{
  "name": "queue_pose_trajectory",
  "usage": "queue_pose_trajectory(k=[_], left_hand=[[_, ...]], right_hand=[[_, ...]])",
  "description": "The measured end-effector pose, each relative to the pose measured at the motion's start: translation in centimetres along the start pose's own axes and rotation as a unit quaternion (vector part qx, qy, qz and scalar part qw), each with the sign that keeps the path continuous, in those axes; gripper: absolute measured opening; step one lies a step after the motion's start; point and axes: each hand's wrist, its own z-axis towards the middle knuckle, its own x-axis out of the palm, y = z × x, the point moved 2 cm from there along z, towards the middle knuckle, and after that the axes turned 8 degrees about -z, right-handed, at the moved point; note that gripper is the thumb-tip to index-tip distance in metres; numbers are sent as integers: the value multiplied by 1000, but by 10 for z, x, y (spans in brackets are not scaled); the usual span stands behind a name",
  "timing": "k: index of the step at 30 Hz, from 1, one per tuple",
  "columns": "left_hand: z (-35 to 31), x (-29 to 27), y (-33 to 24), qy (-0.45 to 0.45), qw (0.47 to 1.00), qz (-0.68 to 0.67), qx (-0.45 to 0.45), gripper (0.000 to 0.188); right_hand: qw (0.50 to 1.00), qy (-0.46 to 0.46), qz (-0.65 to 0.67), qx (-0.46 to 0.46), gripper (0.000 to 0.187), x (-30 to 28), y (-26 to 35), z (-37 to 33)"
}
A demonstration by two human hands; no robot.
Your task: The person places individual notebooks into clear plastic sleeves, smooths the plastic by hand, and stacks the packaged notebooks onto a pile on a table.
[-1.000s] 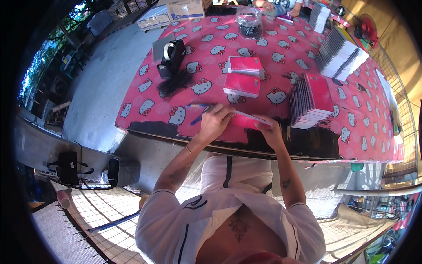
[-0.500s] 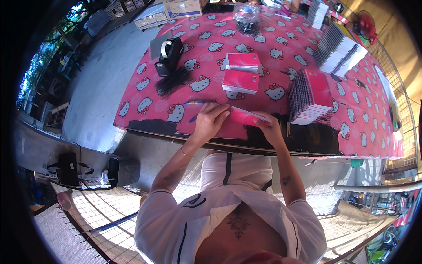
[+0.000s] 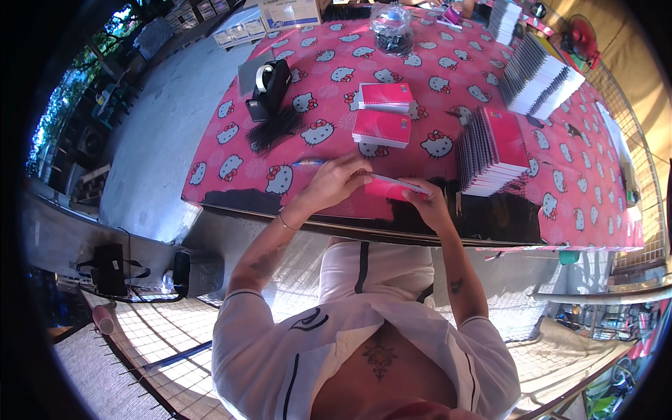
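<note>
Just above the table's near edge I hold a pink-covered notebook (image 3: 386, 187), tilted, with its pale long edge facing up. My right hand (image 3: 428, 204) grips its right end, thumb on the cover. At the other end, the closed fingertips of my left hand (image 3: 339, 180) pinch the notebook's corner; anything small between them is hidden. A blue pen (image 3: 308, 162) lies by my left knuckles. Beyond the held notebook lie two small piles of pink notebooks, a nearer one (image 3: 381, 129) and a farther one (image 3: 385, 96).
A tall stack of spiral-bound pink notebooks (image 3: 493, 150) stands at right, with more bound stacks (image 3: 539, 77) behind. At left are a black tape dispenser (image 3: 269, 89) and a heap of black binding coils (image 3: 276, 130). A plastic-wrapped bundle (image 3: 393, 31) and another person's hand (image 3: 467, 8) are far off.
My left hand has moved right and slightly up onto the notebook's left end. The notebook has tilted, showing more of its long edge. My right hand keeps its grip.
</note>
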Motion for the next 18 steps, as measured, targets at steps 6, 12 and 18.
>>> queue_pose_trajectory(k=[6,12,18], left_hand=[[3,3,-3,49,992,116,-24,40],[-40,74,-44,-67,941,327,-58,76],[3,17,-30,-105,972,202,-64,43]], right_hand=[[1000,-18,4,7,27,5,3,-7],[996,-84,5,17,28,16,21,-15],[998,-60,-11,35,29,13,13,-18]])
